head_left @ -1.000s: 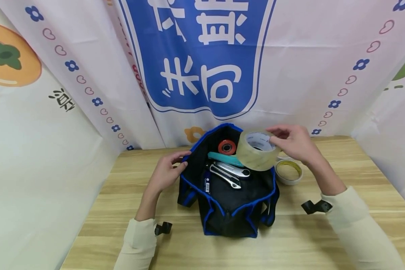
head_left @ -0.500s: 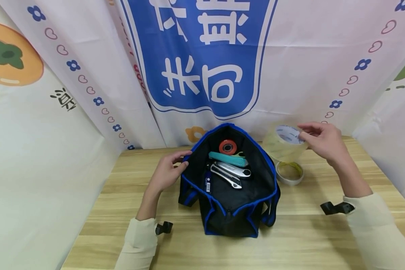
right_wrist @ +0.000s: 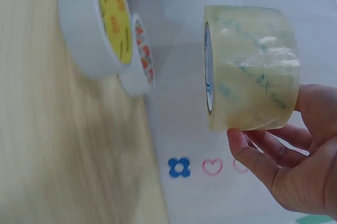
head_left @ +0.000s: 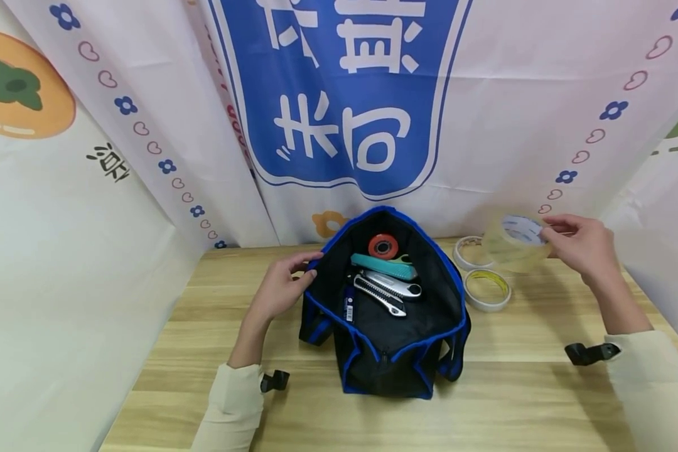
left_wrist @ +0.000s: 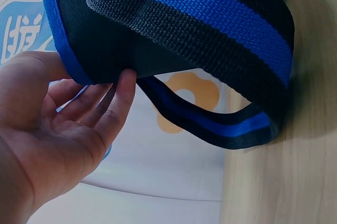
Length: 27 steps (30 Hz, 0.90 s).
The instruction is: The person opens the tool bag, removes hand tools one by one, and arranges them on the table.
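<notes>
My left hand (head_left: 282,285) pinches the left rim of an open black tool bag (head_left: 387,376) with blue trim. In the left wrist view its fingers lie against the fabric beside a strap handle (left_wrist: 221,34). Inside the bag are two silver utility knives (head_left: 392,284), a teal-handled tool (head_left: 384,266), a red-orange ring-shaped roll (head_left: 383,247) and a dark blue tube with a barcode label (head_left: 348,304). Right of the bag, my right hand (head_left: 587,248) grips a wide roll of clear packing tape (right_wrist: 255,66) by its side, held up above the table.
Two narrower white tape rolls stand at the bag's right: one with a yellow core (head_left: 486,306), the other (head_left: 460,256) behind it, near the back edge. A printed cloth (head_left: 486,138) hangs behind the wooden table (head_left: 231,339).
My right hand has carried the clear packing tape from over the bag's opening out to the right, past the white rolls. My left hand has stayed at the bag's rim.
</notes>
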Motion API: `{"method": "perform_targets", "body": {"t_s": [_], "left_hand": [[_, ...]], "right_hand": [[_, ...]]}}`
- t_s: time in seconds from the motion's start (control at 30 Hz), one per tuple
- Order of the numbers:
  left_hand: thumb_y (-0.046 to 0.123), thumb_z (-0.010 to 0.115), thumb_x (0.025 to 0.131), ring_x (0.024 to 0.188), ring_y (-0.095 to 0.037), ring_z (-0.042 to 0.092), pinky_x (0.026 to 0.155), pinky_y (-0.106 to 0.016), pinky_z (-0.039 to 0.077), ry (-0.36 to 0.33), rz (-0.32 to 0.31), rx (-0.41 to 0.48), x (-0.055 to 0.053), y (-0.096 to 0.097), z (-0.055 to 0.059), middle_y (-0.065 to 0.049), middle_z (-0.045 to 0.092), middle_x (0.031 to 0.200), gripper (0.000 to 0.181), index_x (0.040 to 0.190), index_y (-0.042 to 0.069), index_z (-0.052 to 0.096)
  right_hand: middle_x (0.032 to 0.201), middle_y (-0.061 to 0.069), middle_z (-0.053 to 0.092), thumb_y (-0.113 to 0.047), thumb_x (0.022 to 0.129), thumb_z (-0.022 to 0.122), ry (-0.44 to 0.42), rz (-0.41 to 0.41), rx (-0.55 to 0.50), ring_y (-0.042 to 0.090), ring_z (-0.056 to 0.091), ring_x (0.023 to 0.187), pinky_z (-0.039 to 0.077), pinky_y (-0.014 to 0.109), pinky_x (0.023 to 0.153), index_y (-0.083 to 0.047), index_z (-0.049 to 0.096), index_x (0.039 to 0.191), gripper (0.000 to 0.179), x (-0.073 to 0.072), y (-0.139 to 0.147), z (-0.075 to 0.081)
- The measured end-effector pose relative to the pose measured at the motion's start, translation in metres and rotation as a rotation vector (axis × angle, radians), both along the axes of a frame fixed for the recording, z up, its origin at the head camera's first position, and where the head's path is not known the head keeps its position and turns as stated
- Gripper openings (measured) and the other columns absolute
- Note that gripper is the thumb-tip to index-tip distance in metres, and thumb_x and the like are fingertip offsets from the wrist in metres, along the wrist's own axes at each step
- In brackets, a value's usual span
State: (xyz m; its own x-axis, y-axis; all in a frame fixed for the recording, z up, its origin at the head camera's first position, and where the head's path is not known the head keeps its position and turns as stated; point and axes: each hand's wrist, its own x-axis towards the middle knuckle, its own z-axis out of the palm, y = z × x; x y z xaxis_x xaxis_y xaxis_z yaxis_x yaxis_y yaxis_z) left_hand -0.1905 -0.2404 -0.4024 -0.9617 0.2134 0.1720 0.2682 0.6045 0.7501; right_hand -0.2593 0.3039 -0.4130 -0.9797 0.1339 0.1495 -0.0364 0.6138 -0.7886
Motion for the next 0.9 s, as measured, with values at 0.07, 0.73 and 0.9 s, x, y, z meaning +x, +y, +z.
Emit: {"method": "perform_targets", "body": {"t_s": [0.07, 0.73, 0.9], "left_hand": [[0.009, 0.065, 0.106, 0.130, -0.040, 0.069, 0.106, -0.061, 0.056, 0.000, 0.001, -0.005, 0.000, 0.000, 0.001, -0.013, 0.067, 0.149, 0.037, 0.143, 0.011, 0.069], [0.008, 0.065, 0.106, 0.131, -0.041, 0.068, 0.106, -0.061, 0.057, -0.008, 0.008, 0.000, 0.001, 0.000, 0.001, -0.014, 0.067, 0.149, 0.037, 0.143, 0.009, 0.068], [0.009, 0.064, 0.106, 0.131, -0.040, 0.068, 0.105, -0.060, 0.057, -0.016, 0.010, 0.001, 0.001, 0.001, 0.002, -0.013, 0.067, 0.149, 0.037, 0.143, 0.010, 0.068]], "right_hand": [[0.083, -0.036, 0.054, -0.025, 0.103, 0.063, -0.004, -0.011, 0.007, -0.015, 0.058, 0.071, 0.060, 0.021, 0.058, 0.005, 0.066, 0.140, 0.048, -0.002, 0.006, -0.003], [0.139, 0.038, 0.060, -0.022, 0.106, 0.060, -0.113, -0.054, 0.000, -0.018, 0.054, 0.067, 0.063, 0.024, 0.065, 0.013, 0.055, 0.147, 0.054, -0.032, 0.032, -0.033], [0.142, 0.041, 0.058, -0.021, 0.105, 0.061, -0.130, -0.051, -0.006, -0.013, 0.059, 0.064, 0.064, 0.025, 0.065, 0.014, 0.054, 0.147, 0.055, -0.035, 0.034, -0.040]]}}
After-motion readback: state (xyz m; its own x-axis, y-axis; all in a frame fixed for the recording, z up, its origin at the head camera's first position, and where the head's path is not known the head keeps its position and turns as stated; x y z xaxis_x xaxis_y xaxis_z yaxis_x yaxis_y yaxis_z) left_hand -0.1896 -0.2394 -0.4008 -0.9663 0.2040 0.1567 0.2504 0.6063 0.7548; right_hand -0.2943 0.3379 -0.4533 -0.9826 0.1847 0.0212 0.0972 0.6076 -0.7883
